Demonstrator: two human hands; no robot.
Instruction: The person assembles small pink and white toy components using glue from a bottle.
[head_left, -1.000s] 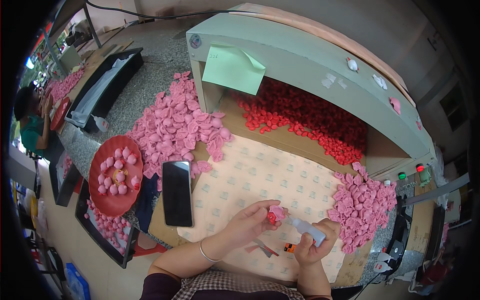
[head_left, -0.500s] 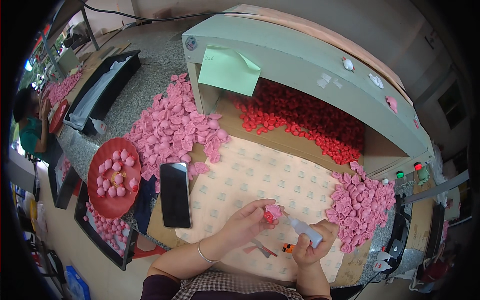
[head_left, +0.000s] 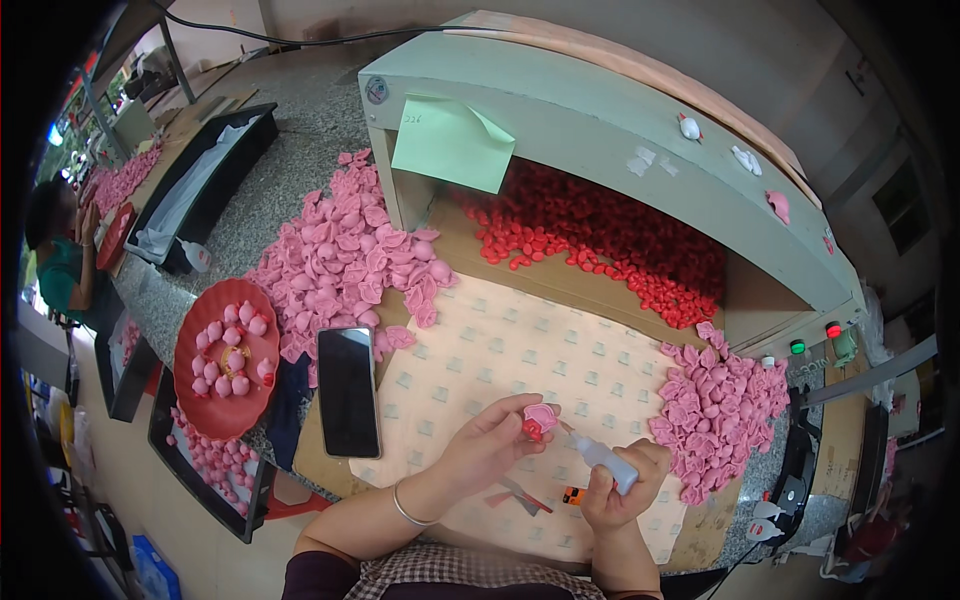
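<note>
The bottle (head_left: 610, 468) looks like smooth, translucent plastic; the small piece (head_left: 541, 414) pairs matt pink with glossy red. Toward the left edge of the speckled, stone-like bench (head_left: 320, 110), the scalloped plate (head_left: 213, 422) has a satin plastic look, the phone (head_left: 348, 390) a glossy dark face. By the right edge, the pink pile (head_left: 715, 415) is matt. The bracelet (head_left: 403, 505) is shiny metal, the checked apron (head_left: 470, 570) soft cloth, the green note (head_left: 453, 143) paper.

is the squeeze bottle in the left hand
No, the right hand grips the squeeze bottle, while the left hand holds a pink and red piece.
</note>
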